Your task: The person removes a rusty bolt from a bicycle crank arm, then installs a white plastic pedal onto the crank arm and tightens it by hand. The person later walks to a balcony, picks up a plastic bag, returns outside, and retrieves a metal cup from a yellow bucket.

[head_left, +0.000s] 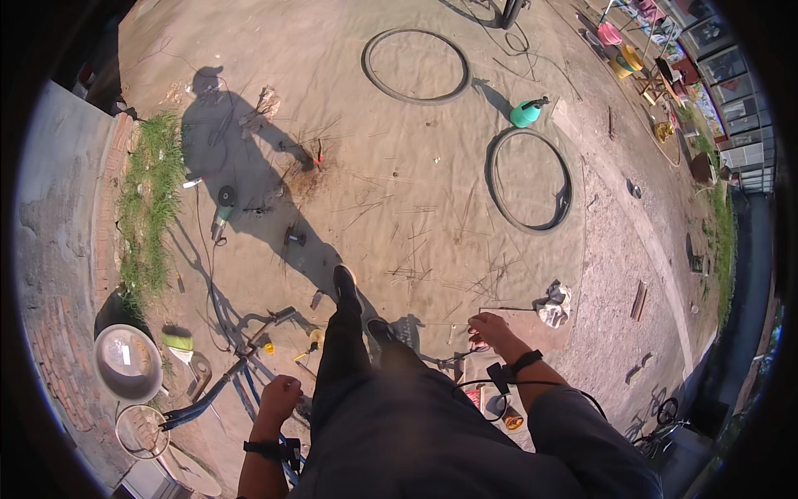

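My left hand (281,397) hangs by my left leg with its fingers curled in, nothing showing in it. Under it lies a blue bicycle frame (218,387) with handlebars. My right hand (492,331) is out to the right, its fingers bent together; something small and reddish shows by the fingertips, too unclear to name. A whitish crumpled rag (554,304) lies on the ground just past that hand. Ahead of my feet, many thin wire-like pieces (411,266) are scattered. An angle grinder (223,214) lies to the left.
Two bicycle tyres (416,101) (497,195) lie flat ahead, with a green spray bottle (525,114) between them. At the left are a round metal basin (127,363), a green brush (177,342) and a grass strip (151,212) along a wall. A cord trails from the grinder.
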Action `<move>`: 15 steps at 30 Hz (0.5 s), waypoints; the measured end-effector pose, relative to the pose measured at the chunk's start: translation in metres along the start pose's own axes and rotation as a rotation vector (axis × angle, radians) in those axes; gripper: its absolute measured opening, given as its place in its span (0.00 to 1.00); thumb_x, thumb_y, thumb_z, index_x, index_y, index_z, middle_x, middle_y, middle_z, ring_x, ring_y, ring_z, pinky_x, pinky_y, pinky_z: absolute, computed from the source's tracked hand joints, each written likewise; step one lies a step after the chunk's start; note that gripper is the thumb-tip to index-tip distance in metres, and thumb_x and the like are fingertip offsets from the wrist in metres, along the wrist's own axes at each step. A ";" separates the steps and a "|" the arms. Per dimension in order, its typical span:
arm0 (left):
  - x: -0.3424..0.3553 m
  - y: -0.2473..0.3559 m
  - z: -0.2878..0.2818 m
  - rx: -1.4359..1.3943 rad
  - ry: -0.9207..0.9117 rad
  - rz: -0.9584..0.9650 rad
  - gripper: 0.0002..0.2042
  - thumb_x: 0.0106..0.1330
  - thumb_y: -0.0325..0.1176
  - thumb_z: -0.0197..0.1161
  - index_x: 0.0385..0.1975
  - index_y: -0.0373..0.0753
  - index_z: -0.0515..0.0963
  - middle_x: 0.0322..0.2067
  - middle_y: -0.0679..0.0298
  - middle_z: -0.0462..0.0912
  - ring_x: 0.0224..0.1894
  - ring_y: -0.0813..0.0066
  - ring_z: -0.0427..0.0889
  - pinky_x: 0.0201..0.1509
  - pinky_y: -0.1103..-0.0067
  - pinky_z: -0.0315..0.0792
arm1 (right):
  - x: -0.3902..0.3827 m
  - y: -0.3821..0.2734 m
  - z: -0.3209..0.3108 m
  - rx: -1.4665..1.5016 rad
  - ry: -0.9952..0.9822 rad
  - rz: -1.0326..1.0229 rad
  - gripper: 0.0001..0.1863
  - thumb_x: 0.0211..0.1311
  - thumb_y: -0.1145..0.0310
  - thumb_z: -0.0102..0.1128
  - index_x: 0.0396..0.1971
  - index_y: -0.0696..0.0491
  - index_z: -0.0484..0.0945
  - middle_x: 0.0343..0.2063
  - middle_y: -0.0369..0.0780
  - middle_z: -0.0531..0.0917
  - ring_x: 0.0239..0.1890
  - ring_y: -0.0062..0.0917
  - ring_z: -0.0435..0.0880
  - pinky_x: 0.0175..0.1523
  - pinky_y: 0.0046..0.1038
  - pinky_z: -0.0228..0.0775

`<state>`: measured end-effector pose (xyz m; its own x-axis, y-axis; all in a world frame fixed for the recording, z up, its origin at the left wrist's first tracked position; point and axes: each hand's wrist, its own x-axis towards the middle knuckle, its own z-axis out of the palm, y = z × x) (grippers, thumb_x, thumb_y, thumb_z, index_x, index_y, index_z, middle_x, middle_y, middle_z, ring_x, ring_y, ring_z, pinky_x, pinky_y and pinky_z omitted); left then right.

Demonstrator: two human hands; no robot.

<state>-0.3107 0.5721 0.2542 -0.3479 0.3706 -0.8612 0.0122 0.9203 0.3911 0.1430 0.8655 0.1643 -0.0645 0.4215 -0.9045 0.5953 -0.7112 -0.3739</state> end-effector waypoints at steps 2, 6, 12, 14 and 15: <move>0.018 0.012 -0.016 -0.007 -0.014 0.005 0.15 0.69 0.38 0.60 0.44 0.29 0.77 0.31 0.52 0.86 0.29 0.67 0.88 0.33 0.75 0.80 | 0.004 -0.028 0.000 0.022 0.009 0.014 0.19 0.66 0.58 0.61 0.49 0.58 0.78 0.33 0.40 0.85 0.28 0.25 0.87 0.31 0.26 0.79; 0.056 0.068 -0.050 -0.026 -0.059 -0.005 0.16 0.69 0.38 0.61 0.43 0.28 0.77 0.31 0.52 0.86 0.28 0.67 0.88 0.32 0.75 0.80 | 0.010 -0.090 0.007 0.154 0.062 0.019 0.19 0.67 0.59 0.62 0.49 0.56 0.77 0.34 0.39 0.84 0.30 0.25 0.86 0.34 0.26 0.77; 0.122 0.115 -0.087 0.049 -0.119 0.001 0.17 0.68 0.40 0.60 0.44 0.29 0.78 0.32 0.52 0.87 0.29 0.68 0.89 0.32 0.75 0.80 | 0.028 -0.166 0.031 0.144 0.056 0.014 0.18 0.66 0.59 0.61 0.47 0.56 0.79 0.33 0.40 0.85 0.30 0.25 0.87 0.33 0.26 0.78; 0.131 0.147 -0.099 0.033 -0.130 0.005 0.17 0.69 0.40 0.60 0.44 0.30 0.78 0.32 0.53 0.87 0.30 0.69 0.89 0.32 0.75 0.80 | 0.030 -0.188 0.034 0.129 0.047 0.030 0.17 0.66 0.59 0.61 0.47 0.56 0.79 0.33 0.40 0.85 0.30 0.25 0.87 0.33 0.26 0.78; 0.136 0.162 -0.102 0.026 -0.135 -0.001 0.17 0.69 0.40 0.60 0.44 0.30 0.78 0.32 0.53 0.87 0.30 0.69 0.89 0.32 0.75 0.80 | 0.031 -0.197 0.034 0.121 0.043 0.038 0.17 0.66 0.59 0.60 0.47 0.56 0.79 0.33 0.40 0.85 0.30 0.25 0.87 0.33 0.26 0.78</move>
<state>-0.4519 0.7589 0.2340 -0.2184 0.3812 -0.8983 0.0369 0.9231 0.3827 -0.0037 0.9997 0.2028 -0.0080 0.4145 -0.9100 0.4957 -0.7887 -0.3636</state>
